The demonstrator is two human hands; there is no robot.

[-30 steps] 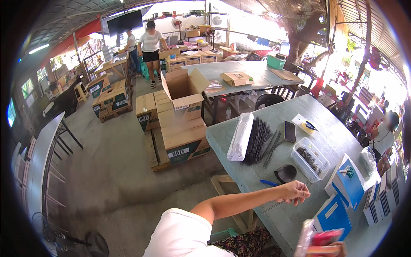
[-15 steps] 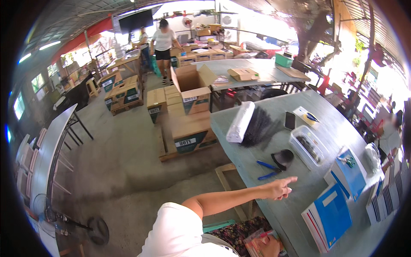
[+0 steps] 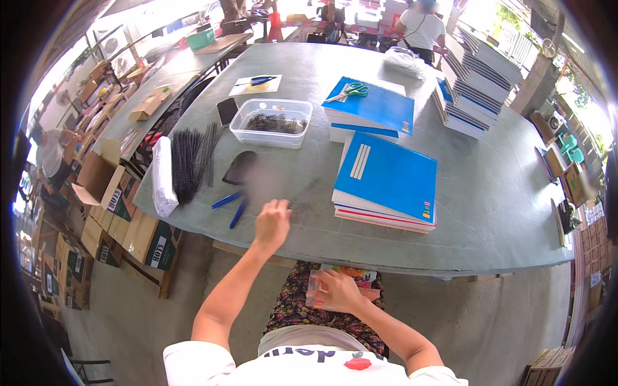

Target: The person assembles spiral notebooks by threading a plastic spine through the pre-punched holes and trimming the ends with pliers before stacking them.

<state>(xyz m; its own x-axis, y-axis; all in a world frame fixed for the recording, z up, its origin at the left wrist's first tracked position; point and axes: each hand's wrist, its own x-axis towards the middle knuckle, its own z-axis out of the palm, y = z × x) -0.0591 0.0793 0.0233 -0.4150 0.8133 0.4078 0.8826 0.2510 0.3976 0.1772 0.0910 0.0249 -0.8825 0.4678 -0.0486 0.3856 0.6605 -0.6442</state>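
Note:
My left hand (image 3: 273, 222) is closed in a pinch over the near part of the grey table (image 3: 508, 225). A thin black spiral binding coil (image 3: 304, 192) runs out from its fingertips. Beside it lie pliers with blue handles (image 3: 238, 209) and a dark, rounded object (image 3: 240, 168) that I cannot name. Low in my lap, my right hand (image 3: 338, 291) curls over a clear plastic packet (image 3: 317, 289) with coloured print. To the right of my left hand sits a stack of blue-covered notebooks (image 3: 386, 177).
Black coils (image 3: 187, 164) lie beside a white plastic roll (image 3: 164, 177). A clear tub (image 3: 270, 123) holds small dark pieces. Green-handled scissors (image 3: 351, 92) rest on another notebook pile. Taller notebook stacks (image 3: 473, 83) stand at the far right, near a person (image 3: 421, 29). Cartons (image 3: 145, 241) stand left.
The view has swung to the right. My left hand has gone from a pointing finger to a closed pinch at the coil. My right hand stays at the packet in my lap.

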